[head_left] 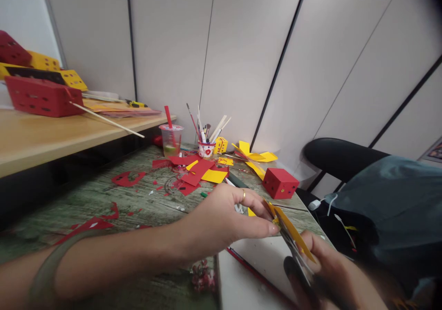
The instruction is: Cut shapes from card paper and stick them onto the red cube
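Note:
My left hand (238, 211) reaches in from the left and pinches the upper end of a piece of yellow paper (293, 232) between thumb and fingers. At the lower right my right hand (331, 268) is closed round scissors (299, 261) with dark handles, partly blurred. Their grey blades lie along the yellow paper, up to the left fingertips. How far the blades are apart I cannot tell. Beneath both hands lies a white board or pad (253, 264) with a dark red pencil (248, 264) on it.
Red paper scraps (198, 174) litter the table, with yellow cut-outs (255, 156) behind. A red box (280, 183) with holes stands at the right edge. Farther back are a drink cup (171, 142) and a brush cup (206, 150). A raised wooden shelf (51, 133) holds more boxes.

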The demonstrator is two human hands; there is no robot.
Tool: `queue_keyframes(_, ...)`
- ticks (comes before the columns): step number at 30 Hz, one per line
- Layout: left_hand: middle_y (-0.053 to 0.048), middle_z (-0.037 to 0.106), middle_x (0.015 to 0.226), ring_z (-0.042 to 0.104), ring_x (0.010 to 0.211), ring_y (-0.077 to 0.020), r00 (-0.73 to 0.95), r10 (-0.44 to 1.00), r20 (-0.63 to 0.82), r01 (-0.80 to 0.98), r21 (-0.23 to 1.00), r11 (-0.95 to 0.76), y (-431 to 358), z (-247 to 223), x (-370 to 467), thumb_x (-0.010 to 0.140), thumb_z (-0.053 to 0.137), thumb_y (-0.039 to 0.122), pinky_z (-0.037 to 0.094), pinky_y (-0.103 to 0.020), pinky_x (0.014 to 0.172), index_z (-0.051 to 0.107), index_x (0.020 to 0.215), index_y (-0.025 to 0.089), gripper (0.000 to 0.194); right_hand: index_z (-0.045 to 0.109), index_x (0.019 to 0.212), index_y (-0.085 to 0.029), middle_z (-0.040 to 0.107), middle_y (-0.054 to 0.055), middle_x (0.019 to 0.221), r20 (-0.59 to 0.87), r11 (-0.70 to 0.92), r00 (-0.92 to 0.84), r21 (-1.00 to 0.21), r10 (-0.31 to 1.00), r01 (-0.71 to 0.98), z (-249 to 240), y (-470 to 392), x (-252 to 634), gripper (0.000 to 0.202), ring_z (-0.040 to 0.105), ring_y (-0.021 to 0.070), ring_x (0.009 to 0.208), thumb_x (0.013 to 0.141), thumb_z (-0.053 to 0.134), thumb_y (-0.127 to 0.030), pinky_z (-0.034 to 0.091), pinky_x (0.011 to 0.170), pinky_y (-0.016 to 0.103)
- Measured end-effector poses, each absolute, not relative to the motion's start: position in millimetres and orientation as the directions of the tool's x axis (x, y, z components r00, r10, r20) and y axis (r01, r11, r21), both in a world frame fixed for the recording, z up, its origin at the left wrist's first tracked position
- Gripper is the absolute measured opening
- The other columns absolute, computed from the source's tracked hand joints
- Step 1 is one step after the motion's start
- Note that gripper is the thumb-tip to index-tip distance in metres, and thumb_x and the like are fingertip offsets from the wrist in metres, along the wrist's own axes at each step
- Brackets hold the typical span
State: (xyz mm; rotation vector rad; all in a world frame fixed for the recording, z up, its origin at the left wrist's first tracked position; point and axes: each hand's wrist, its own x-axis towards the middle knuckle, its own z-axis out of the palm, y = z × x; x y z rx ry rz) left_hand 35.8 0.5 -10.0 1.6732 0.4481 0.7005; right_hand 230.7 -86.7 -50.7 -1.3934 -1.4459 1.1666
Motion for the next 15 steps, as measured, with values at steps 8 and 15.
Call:
queue_keyframes(8, -0.001, 0.063, 0.085, 0.055, 0.087, -0.0157, 0.734, 0.654, 0.186, -0.079, 0.979, -0.190, 0.7, -11.6, 37.1, 0.066, 0.065, 0.028, 0.038, -0.027, 0.080, 0.060, 0.067, 0.017, 0.012, 0.041, 0.066, -0.025, 0.052, -0.006, 0.052, -0.013, 0.009, -0.085, -0.966, 0.996, 0.259, -42.9, -87.0, 226.3, 0.038, 0.048, 0.0111, 0.042, 0.049, 0.074, -0.017, 0.041, 0.039, 0.020)
queue_keyframes(15, -0.003, 0.063, 0.087, 0.054, 0.088, -0.0170, 0.728, 0.672, 0.137, -0.082, 0.990, -0.113, -1.1, -8.5, 36.6, 0.066, 0.064, 0.026, 0.036, -0.029, 0.081, 0.059, 0.067, 0.016, 0.011, 0.037, 0.068, -0.024, 0.048, -0.006, 0.054, -0.078, -0.061, -0.102, -0.985, 0.992, 0.164, -48.7, -86.7, 224.4, 0.032, 0.044, 0.0088, 0.044, 0.060, 0.068, -0.022, 0.039, 0.041, 0.019)
